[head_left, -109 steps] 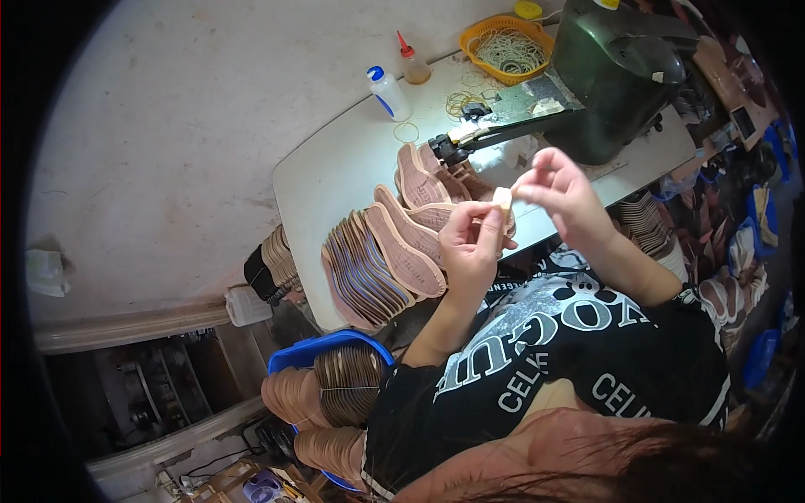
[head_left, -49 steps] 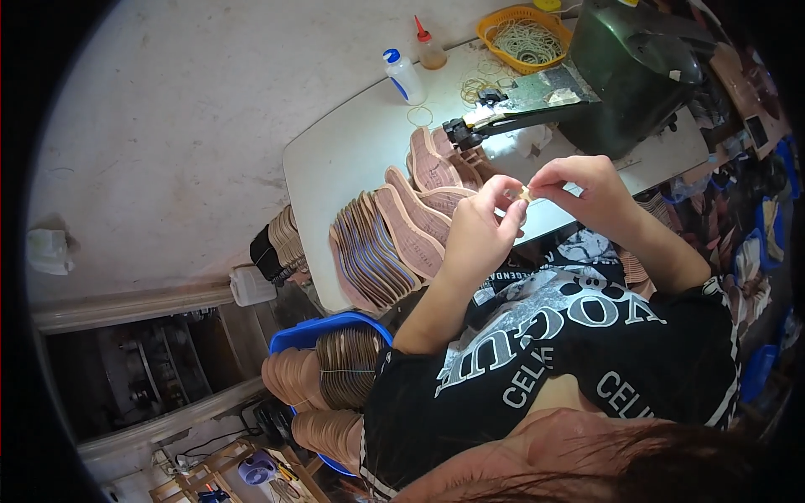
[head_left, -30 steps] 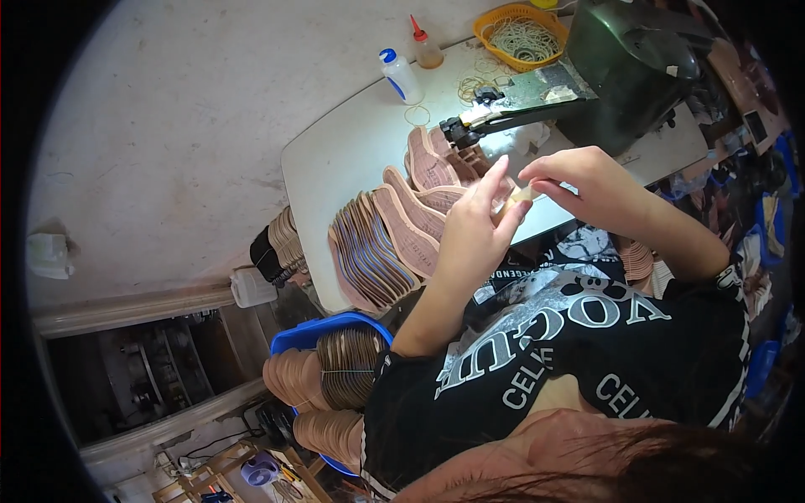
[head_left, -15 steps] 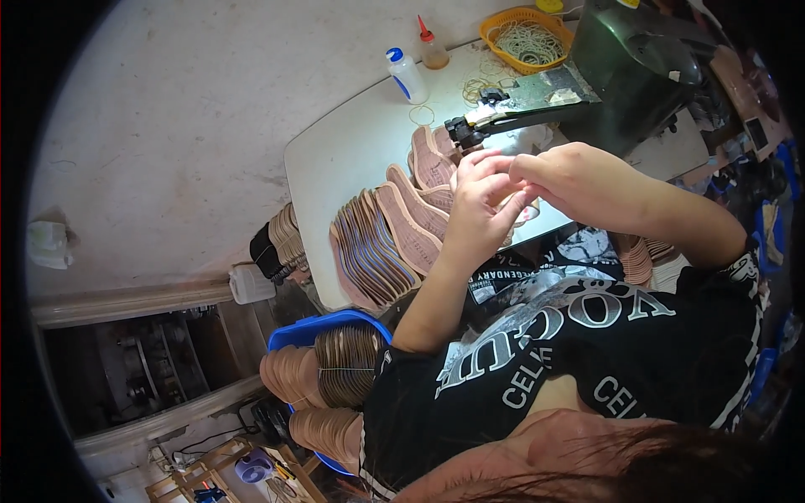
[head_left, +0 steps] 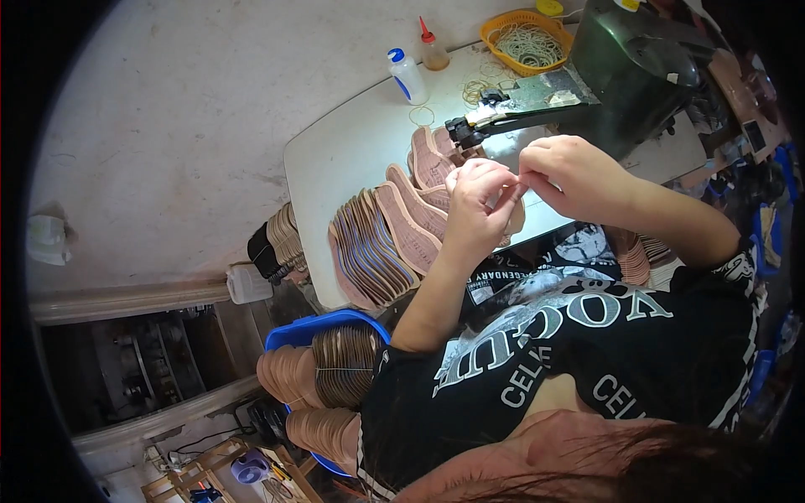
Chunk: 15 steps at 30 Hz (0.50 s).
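A person in a black printed T-shirt [head_left: 579, 360] brings the left hand [head_left: 484, 201] and right hand [head_left: 572, 172] together at the fingertips above the near edge of a white table [head_left: 331, 172], fingers of both bent toward the thumbs, though whether either grips anything cannot be told. Pinkish-brown sole-shaped pieces [head_left: 408, 225] lie on the tabletop beside and beyond the left hand, many in a tight row, while a dark green machine [head_left: 625, 84] and an orange basket [head_left: 501, 59] of pale cords stand farther back.
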Each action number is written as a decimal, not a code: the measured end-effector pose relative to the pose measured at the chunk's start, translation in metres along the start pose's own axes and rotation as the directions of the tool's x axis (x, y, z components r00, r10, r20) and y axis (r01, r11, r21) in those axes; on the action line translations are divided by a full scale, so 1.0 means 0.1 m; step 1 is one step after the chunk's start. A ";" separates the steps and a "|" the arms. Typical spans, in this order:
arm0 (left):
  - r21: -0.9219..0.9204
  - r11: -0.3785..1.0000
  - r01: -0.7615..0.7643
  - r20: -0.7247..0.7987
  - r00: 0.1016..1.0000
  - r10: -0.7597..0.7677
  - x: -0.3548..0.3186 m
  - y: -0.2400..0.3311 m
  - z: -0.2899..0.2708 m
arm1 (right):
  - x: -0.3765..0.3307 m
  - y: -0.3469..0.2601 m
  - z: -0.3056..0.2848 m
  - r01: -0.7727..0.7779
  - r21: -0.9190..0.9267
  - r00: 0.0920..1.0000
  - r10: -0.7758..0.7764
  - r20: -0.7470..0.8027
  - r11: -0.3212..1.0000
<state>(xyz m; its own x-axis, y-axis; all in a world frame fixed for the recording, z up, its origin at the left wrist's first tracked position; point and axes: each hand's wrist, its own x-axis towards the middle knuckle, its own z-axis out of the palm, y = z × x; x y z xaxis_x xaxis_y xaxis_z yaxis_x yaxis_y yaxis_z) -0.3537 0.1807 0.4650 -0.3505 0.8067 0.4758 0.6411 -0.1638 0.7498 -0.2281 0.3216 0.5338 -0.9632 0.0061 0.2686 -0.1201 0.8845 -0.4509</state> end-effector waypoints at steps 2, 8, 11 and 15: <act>0.037 0.997 -0.062 -0.094 0.993 0.065 0.01 0.03 0.01 | -0.04 0.00 0.06 -0.074 0.091 0.995 0.079 -0.054 0.993; 0.205 0.935 -0.288 -0.130 0.939 0.318 -0.14 0.14 0.08 | -0.35 0.46 0.20 -0.186 0.348 0.727 0.367 -0.581 0.919; 0.049 0.972 -0.228 -0.175 0.957 0.233 -0.25 0.06 0.13 | -0.91 0.90 -0.32 -0.140 0.752 0.548 0.683 -0.483 0.644; -0.321 0.947 -0.008 -0.153 0.987 -0.044 -0.31 -0.13 0.28 | -1.31 0.70 -0.06 -0.323 0.739 0.613 0.726 -0.312 0.591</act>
<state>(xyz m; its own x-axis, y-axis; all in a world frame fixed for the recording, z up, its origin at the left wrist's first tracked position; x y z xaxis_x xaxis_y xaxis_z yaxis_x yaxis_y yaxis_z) -0.3314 0.1737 0.4275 -0.4788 0.7166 0.5071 0.3904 -0.3436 0.8541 -0.1088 0.3854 0.4720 -0.6026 0.7913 0.1035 0.0628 0.1763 -0.9823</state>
